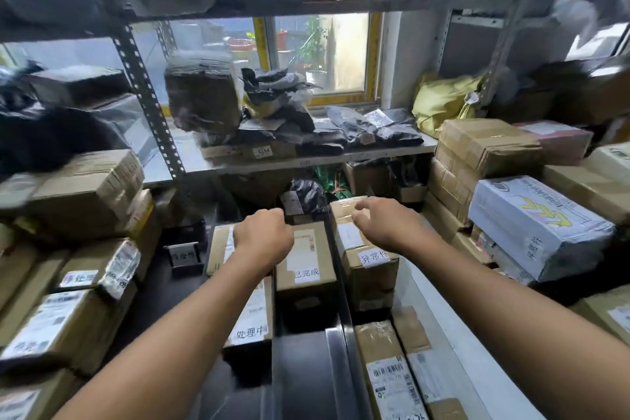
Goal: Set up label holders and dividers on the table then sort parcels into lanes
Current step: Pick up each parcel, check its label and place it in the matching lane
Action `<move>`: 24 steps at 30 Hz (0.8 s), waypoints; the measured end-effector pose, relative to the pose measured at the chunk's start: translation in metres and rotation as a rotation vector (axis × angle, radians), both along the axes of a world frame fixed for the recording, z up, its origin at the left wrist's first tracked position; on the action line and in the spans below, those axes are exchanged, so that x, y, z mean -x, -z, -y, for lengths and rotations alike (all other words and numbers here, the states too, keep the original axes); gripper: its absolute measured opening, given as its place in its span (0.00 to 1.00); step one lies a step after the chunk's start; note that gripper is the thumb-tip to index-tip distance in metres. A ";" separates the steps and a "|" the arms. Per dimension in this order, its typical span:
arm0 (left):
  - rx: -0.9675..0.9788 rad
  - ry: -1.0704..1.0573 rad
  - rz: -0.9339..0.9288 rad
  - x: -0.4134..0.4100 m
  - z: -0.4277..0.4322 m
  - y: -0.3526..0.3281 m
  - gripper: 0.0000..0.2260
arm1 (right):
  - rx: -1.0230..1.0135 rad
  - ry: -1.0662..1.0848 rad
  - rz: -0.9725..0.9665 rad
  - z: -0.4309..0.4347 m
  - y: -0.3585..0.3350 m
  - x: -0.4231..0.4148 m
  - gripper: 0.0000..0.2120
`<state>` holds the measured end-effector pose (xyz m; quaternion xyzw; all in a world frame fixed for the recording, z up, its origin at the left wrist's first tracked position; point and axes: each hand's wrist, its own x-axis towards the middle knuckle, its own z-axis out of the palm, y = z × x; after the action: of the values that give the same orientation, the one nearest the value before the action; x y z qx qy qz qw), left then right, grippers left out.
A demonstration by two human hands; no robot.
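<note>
Parcel-crammed shelving (150, 102) rings a dark table (306, 378) where labelled parcels (303, 262) fill 3 lanes at 12 o'clock. Left hand (264, 232) curls over them, fingers hidden, grasp unclear; right hand (378, 220) hangs slack above a taped parcel (371, 278) at 1 o'clock.
</note>
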<state>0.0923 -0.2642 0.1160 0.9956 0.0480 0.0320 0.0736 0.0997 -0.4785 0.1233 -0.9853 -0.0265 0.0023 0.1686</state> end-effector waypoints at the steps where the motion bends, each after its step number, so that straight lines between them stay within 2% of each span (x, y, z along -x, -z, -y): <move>1: -0.006 -0.017 0.012 0.012 -0.004 -0.004 0.13 | 0.003 -0.014 0.006 -0.005 -0.003 0.008 0.20; 6: -0.035 -0.112 0.020 0.070 -0.032 -0.018 0.15 | -0.010 -0.109 0.039 -0.039 -0.014 0.043 0.16; 14: -0.034 -0.239 0.008 0.143 -0.110 -0.024 0.14 | -0.071 -0.245 0.030 -0.116 -0.019 0.086 0.17; 19: 0.007 -0.355 0.003 0.180 -0.177 -0.025 0.15 | -0.028 -0.349 0.045 -0.191 -0.026 0.103 0.18; 24: 0.014 -0.452 -0.019 0.209 -0.262 -0.016 0.17 | -0.032 -0.459 0.047 -0.282 -0.020 0.124 0.14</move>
<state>-0.1165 -0.0026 0.1316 0.9593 0.2707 0.0382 0.0709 -0.0240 -0.1967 0.1436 -0.9503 -0.2542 0.0172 0.1787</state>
